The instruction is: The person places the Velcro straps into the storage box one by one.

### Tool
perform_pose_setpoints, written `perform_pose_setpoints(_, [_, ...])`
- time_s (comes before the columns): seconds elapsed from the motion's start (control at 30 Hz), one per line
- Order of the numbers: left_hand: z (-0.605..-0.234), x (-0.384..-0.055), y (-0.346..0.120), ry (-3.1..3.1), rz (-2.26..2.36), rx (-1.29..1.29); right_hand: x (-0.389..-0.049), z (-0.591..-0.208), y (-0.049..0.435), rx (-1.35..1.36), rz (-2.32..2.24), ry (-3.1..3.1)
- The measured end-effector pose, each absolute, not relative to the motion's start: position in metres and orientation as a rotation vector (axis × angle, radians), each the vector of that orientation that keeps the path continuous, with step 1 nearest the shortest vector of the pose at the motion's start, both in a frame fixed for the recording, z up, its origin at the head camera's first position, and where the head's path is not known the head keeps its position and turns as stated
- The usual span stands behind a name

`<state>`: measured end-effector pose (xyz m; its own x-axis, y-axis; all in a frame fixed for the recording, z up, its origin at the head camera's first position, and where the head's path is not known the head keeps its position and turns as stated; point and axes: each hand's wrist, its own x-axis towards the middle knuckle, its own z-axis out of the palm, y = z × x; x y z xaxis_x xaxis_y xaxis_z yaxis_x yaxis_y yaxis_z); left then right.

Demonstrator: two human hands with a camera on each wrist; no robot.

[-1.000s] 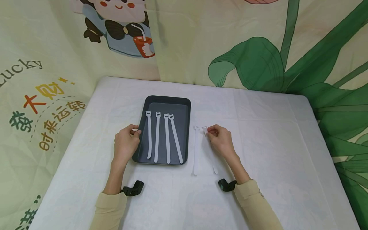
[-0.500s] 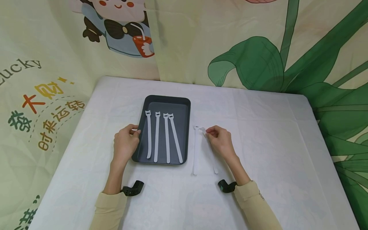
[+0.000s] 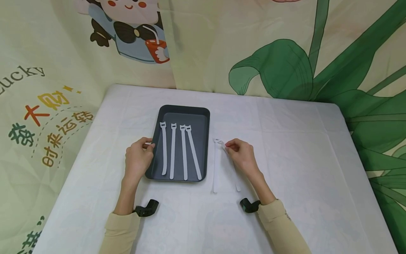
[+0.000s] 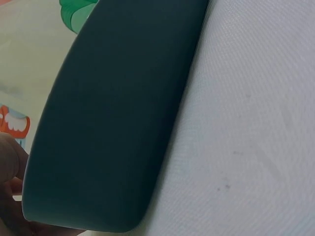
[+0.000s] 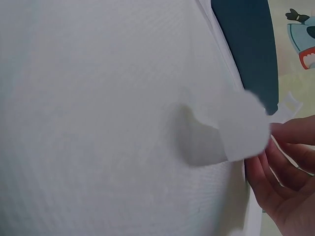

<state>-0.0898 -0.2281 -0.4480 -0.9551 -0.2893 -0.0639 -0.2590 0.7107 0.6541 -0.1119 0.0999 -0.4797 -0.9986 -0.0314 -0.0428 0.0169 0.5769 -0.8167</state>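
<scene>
In the head view, a dark grey tray (image 3: 184,115) lies left of centre with several white cable ties (image 3: 172,151) side by side in it. My left hand (image 3: 138,158) holds the tray's left edge; its outer wall (image 4: 113,113) fills much of the left wrist view. Right of the tray, my right hand (image 3: 243,157) pinches one white cable tie (image 5: 243,128) near its slotted head, raised over the table. A loose cable tie (image 3: 215,169) lies on the cloth between tray and right hand, its top end close to the held tie's head.
A white cloth covers the table (image 3: 301,158). Behind it hangs a printed curtain (image 3: 203,46) with leaves and a cartoon figure. Both wrists carry a black camera (image 3: 250,205) close above the cloth.
My right hand has shifted slightly left, with the held tie's head tipping toward the loose tie. The left hand and the tray keep their places.
</scene>
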Motion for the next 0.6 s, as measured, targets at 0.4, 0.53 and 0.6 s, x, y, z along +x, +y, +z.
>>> perform_pose_setpoints(0.4, [-0.4482,-0.0897,-0.2284,-2.868,-1.096,0.468,-0.111,-0.4778,0.1016,-0.024,-1.446,2.74])
perform_pose_setpoints(0.53, [-0.4488,-0.0901,-0.2286,-2.868,-1.094,0.469,-0.111,-0.4762,0.1024,-0.022,-1.447,2.753])
perform_pose_setpoints(0.6, [-0.449,-0.0904,-0.2286,-2.868,-1.09,0.466,-0.1113,-0.4753,0.1028,-0.022,-1.456,2.757])
